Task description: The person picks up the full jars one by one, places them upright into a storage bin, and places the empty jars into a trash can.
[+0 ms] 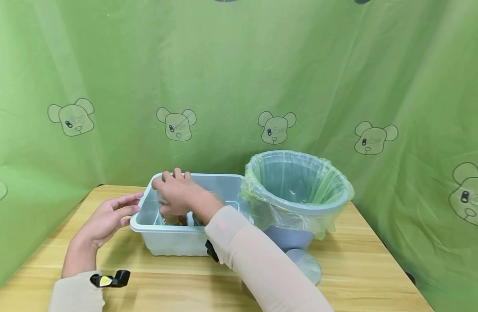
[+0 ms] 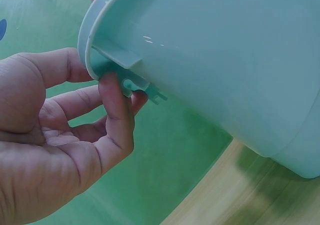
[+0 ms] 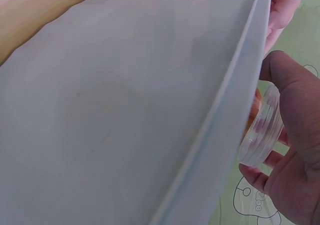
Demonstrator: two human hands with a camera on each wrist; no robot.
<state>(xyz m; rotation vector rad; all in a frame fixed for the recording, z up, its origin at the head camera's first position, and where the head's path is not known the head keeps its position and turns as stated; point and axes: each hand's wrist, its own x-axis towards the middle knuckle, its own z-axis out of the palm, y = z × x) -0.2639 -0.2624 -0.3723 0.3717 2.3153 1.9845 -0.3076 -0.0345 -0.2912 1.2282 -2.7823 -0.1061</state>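
Note:
A pale blue plastic basin (image 1: 172,240) stands on the table. At its left end my left hand (image 1: 106,216) holds the rim; in the left wrist view, thumb and fingers of the left hand (image 2: 75,115) pinch a small handle piece (image 2: 135,82) under the lip. My right hand (image 1: 180,193) reaches over the near rim into the basin. The right wrist view shows that hand (image 3: 300,135) gripping a clear round jar (image 3: 262,127) by its lidded end, with orange-brown contents partly hidden by the basin wall. Brown contents (image 1: 178,220) show below the right hand in the head view.
A bin (image 1: 289,236) lined with a thin green bag (image 1: 258,208) stands right of the basin. A clear round piece (image 1: 307,264) lies in front of it, partly behind the right sleeve (image 1: 254,255). A green curtain (image 1: 223,78) hangs behind the wooden table (image 1: 360,268).

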